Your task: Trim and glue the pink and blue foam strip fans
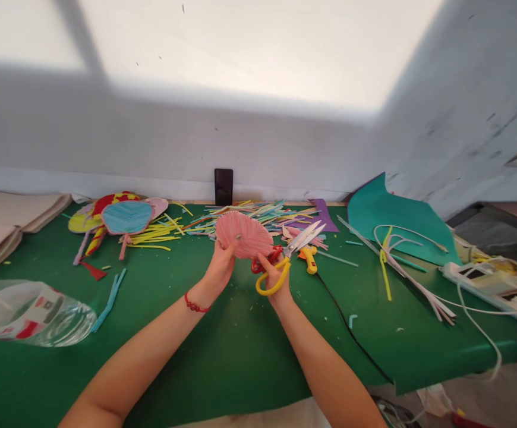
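Note:
Between my two hands is a pink ribbed disc [252,235], shaped like a fan face, raised above the green table. My left hand [223,261] pinches its left lower edge, thumb on the front. On the right, my right hand [277,278] has scissors [300,241] hooked over its fingers, one handle yellow and one red, blades pointing up and right and slightly apart. Fingers of that hand also touch the disc's lower right edge. A yellow glue gun [308,259] lies just right of the scissors, its black cord running toward the front edge.
Loose coloured strips [262,209] are heaped behind my hands. Finished-looking fans [127,217] lie at left, near a clear plastic bottle [40,312]. A black phone [223,186] leans on the wall. At right are a teal sheet [392,223], pale strips [419,285] and a power strip [485,291].

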Motion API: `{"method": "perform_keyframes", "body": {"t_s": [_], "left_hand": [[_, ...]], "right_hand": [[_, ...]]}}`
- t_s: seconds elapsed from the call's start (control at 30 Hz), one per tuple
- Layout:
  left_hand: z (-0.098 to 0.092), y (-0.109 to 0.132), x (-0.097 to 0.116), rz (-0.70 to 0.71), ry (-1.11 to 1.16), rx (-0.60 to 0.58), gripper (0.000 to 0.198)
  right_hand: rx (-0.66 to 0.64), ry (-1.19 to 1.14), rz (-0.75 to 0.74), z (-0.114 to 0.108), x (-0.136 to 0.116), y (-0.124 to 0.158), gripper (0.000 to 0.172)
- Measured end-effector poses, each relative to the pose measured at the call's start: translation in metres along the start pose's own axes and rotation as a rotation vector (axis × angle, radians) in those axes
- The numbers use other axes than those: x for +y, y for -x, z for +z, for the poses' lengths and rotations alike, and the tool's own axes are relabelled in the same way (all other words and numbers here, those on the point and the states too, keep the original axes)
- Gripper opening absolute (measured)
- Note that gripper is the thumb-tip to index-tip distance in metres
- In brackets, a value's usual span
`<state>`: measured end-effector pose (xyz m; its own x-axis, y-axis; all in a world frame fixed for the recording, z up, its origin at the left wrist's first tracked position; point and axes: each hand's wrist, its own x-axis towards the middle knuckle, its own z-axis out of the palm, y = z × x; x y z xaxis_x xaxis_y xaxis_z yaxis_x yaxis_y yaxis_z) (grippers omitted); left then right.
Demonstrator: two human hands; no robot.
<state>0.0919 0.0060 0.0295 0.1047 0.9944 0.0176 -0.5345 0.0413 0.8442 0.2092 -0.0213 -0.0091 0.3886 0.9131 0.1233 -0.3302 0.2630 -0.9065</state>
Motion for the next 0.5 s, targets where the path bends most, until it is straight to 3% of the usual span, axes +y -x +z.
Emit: {"method": "perform_keyframes", "body": {"t_s": [0.1,0.23,0.4,0.5], "left_hand": [[-0.001,0.001,0.001,-0.014,-0.017,0.060,0.050],[-0.002,0.001,0.007,-0.142,-0.020,0.225,0.051],[-0.001,0.004,0.008,-0.179,-0.026,0.231,0.055],[0.002,0.010,0.006,-0.187,-0.020,0.164,0.048]], "right_hand": [[0.064,-0.042,0.007,-0.002,-0.004,-0.004,0.036],[0.175,-0.136,0.028,-0.011,-0.014,-0.018,0.041],[0.238,-0.177,0.000,-0.021,-0.022,-0.029,0.039],[0.240,-0.192,-0.007,-0.020,-0.022,-0.028,0.041]]}}
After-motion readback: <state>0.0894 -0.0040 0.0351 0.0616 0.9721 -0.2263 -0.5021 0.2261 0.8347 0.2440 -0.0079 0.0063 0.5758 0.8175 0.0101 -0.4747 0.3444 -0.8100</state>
